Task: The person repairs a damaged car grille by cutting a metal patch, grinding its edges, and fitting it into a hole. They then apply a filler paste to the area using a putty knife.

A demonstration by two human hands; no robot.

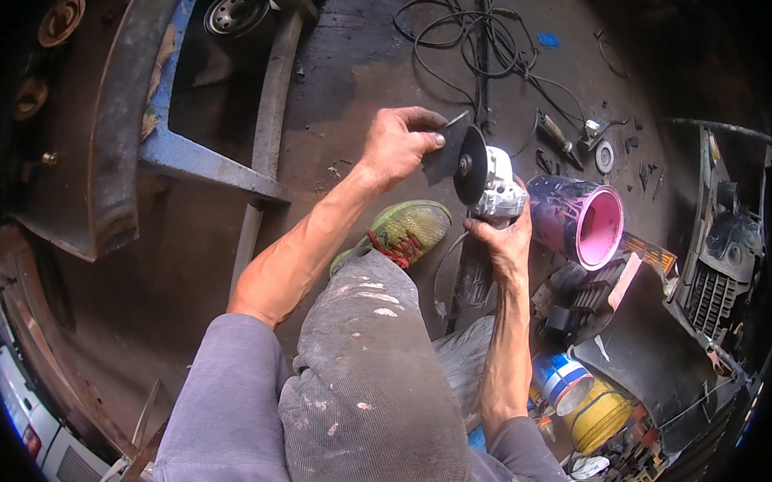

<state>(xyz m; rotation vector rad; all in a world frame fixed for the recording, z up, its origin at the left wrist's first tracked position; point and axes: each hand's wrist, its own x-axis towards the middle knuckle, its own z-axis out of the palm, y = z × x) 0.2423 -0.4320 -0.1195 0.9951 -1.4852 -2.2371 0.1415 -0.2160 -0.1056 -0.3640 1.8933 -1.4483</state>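
My left hand (399, 144) pinches the edge of a thin dark sheet-metal piece (445, 155) between thumb and fingers. Close to its right side is the dark disc (470, 164) of an angle grinder (497, 189). The grinder's silver head faces up, and my right hand (508, 236) is closed around its body from below. Most of the grinder's handle is hidden by that hand. Whether the disc touches the sheet, or is spinning, I cannot tell. Below the left hand is my yellow-green shoe (407, 227) with red laces.
A pink-lined bucket (599, 227) lies tipped just right of the grinder. Black cable (480, 39) coils on the floor ahead. A blue metal frame (201, 159) stands at left. Loose tools, a spare disc (605, 156), paint tins (564, 380) and car parts (719, 269) lie at right.
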